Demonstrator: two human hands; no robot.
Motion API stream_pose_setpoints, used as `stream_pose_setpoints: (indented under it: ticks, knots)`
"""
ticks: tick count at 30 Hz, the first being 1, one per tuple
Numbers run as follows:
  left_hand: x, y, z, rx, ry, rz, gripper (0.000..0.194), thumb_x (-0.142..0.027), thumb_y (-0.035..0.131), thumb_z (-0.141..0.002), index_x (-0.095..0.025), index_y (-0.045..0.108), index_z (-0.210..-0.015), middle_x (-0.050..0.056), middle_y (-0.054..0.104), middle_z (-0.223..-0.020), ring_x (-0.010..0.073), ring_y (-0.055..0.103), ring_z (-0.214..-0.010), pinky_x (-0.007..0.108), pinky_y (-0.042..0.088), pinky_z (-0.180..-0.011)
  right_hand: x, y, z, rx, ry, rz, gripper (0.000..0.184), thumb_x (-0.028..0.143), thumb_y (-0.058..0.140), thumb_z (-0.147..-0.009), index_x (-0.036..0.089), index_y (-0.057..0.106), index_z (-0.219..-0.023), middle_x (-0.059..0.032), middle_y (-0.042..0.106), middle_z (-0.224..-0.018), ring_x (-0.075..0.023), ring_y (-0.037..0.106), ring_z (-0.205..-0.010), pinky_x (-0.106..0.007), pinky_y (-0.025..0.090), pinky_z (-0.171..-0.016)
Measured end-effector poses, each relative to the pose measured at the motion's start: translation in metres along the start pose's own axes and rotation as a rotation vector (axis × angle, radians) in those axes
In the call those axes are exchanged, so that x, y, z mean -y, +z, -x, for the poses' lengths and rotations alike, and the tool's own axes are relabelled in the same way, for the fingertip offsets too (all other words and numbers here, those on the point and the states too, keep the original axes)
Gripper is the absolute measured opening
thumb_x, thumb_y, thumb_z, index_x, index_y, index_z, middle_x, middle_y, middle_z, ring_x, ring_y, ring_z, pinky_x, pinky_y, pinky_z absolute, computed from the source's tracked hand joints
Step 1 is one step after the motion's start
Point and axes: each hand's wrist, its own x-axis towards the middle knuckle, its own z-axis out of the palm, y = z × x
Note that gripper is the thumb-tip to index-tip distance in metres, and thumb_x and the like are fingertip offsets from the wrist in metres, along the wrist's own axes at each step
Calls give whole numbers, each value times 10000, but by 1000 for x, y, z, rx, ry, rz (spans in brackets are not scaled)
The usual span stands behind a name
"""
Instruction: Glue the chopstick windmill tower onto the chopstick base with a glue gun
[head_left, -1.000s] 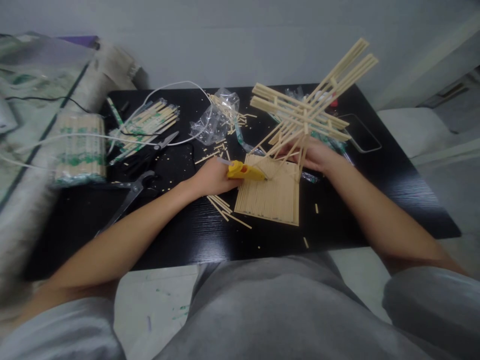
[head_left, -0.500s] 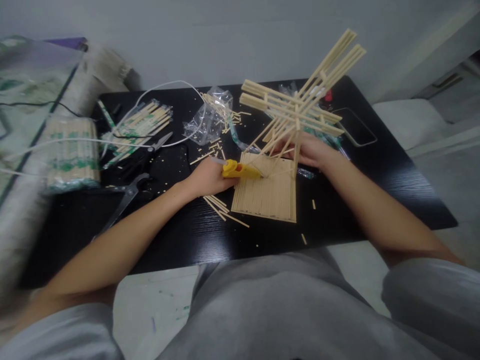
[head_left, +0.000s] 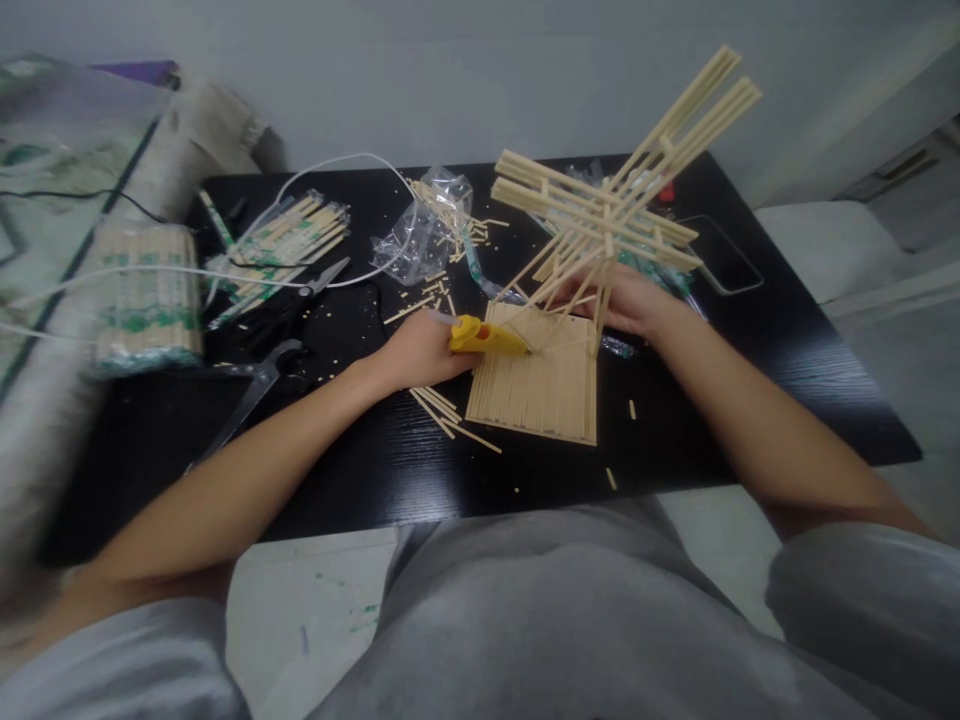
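Observation:
My left hand (head_left: 421, 350) is wrapped round a yellow glue gun (head_left: 487, 337), whose nozzle points right over a flat square panel (head_left: 536, 400) of light wooden sticks. At the panel's far right edge, my right hand (head_left: 626, 298) is closed on the lower part of a stick model (head_left: 609, 215). Crossed, four-armed blades of paired sticks form its top, above a slatted base of thin slanted sticks. The model's sticks partly hide my right fingers. Its lower legs come down at the panel's far part, close to the nozzle.
On the black table (head_left: 375, 480), a wrapped bundle of sticks (head_left: 148, 295) and opened stick packets (head_left: 292, 245) lie left. Scissors (head_left: 319, 285) and larger dark-handled cutters (head_left: 259, 385) are near my left forearm. A white cable (head_left: 262, 272) loops across. Clear plastic wrap (head_left: 420, 235) and cut stick pieces lie behind.
The camera view shifts slightly. The glue gun, stick model and both hands keep nearly the same positions relative to the panel.

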Motion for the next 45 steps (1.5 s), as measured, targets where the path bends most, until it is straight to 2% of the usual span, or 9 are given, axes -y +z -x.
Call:
stream_pose_setpoints:
  ticks: [5,13,24,34,39,45]
  knots:
    - [1,2,0,-17,11,2,71,-245,754,-862,-186,761,-901,17,740,-786,201,706,-799,296,523,-765,-2,-3,-2,-20,5,14,65,251,810,-931,233,754,-904,-61,768,-742,-265,805,-826,-442,702,-874]
    - [4,3,0,6,-12,-16,113,-293,758,-870,-181,752,-872,15,724,-761,177,655,-697,294,473,-697,-2,-4,-1,-31,1,11,89,255,799,-936,237,745,-868,-57,769,-737,-248,794,-778,-423,704,-853]
    - [1,2,-1,-21,1,7,101,-253,770,-843,-188,757,-919,31,751,-825,222,718,-839,314,528,-786,-4,-4,0,-39,-5,19,82,237,782,-960,229,749,-885,-63,777,-779,-224,784,-759,-394,695,-847]
    - [2,3,0,-23,4,16,84,-240,766,-846,-183,754,-908,30,749,-823,218,715,-833,310,526,-785,-6,-6,-2,-34,-10,13,90,272,800,-947,233,748,-885,-66,776,-769,-249,791,-781,-420,702,-822]
    - [1,3,0,-31,1,17,91,-224,764,-836,-187,756,-919,26,745,-811,220,716,-825,308,519,-776,-4,-4,0,-47,-1,15,85,244,789,-954,234,750,-879,-67,784,-778,-243,791,-783,-410,696,-836]
    - [2,3,0,-24,-1,-1,93,-245,764,-841,-187,763,-914,18,744,-797,202,696,-766,303,504,-741,-1,0,5,-32,34,1,163,129,645,-1041,176,759,-934,-89,787,-771,-200,765,-757,-347,655,-909]
